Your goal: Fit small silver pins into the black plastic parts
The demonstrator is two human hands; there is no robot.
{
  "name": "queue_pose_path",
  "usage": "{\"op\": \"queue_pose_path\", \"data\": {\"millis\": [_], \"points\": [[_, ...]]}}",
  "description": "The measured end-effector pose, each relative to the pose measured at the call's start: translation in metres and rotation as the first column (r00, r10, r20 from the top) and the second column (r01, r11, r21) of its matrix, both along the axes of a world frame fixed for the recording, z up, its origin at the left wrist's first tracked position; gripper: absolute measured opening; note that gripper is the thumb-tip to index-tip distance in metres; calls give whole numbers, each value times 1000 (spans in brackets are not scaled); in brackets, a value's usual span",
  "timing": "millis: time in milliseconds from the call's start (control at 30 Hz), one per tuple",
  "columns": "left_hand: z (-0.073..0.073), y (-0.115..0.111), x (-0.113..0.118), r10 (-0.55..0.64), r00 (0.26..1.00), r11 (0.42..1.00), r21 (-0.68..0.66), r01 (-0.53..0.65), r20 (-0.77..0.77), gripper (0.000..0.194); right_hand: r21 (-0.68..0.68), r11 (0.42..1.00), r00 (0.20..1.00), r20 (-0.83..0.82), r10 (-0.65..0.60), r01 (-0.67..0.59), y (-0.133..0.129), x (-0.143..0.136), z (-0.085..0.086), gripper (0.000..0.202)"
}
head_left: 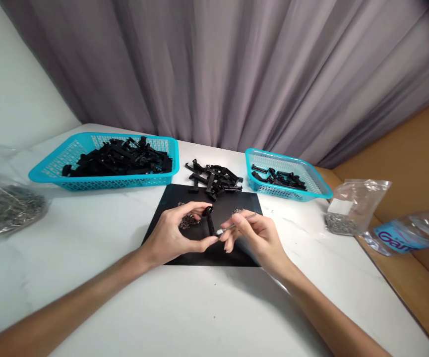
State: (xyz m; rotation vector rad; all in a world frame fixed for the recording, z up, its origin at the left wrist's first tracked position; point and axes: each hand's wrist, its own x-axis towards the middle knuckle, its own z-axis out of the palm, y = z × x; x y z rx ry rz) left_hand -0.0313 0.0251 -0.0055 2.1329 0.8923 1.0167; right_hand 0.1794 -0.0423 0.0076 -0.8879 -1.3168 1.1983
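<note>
Above a black mat (199, 259), my left hand (173, 230) pinches a black plastic part (209, 220) upright between thumb and fingers. My right hand (259, 235) grips a slim silver tool (230, 227), which looks like tweezers, in a pen-like hold. Its pale tip meets the lower end of the part near my left thumb. Whether the tip holds anything is too small to tell. Small metal pieces lie in a pile (188, 221) behind my left fingers, and another small pile (237, 210) sits beyond my right hand.
Loose black parts (214, 178) lie heaped at the mat's far edge. A large blue basket (117, 182) and a smaller one (288, 193) hold more. Bags of small metal pieces stand left (9, 208) and right (342, 220). A plastic bottle (403, 233) lies at the right edge.
</note>
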Motion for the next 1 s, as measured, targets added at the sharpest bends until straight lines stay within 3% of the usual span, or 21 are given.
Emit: {"op": "queue_pose_path", "data": {"millis": [367, 800, 900, 1000], "points": [[1, -2, 2, 17, 999, 1000, 17, -17, 31, 58, 28, 999, 997, 56, 45, -47, -4, 2, 4, 28], [4, -2, 2, -17, 999, 1000, 0, 17, -47, 58, -15, 996, 993, 78, 84, -83, -3, 0, 5, 32], [4, 1, 1, -66, 995, 997, -49, 63, -69, 58, 132, 988, 966, 231, -115, 86, 0, 12, 14, 39], [4, 3, 1, -88, 995, 993, -87, 84, -48, 59, 404, 867, 803, 389, -452, 292, 8, 38, 22, 42]]}}
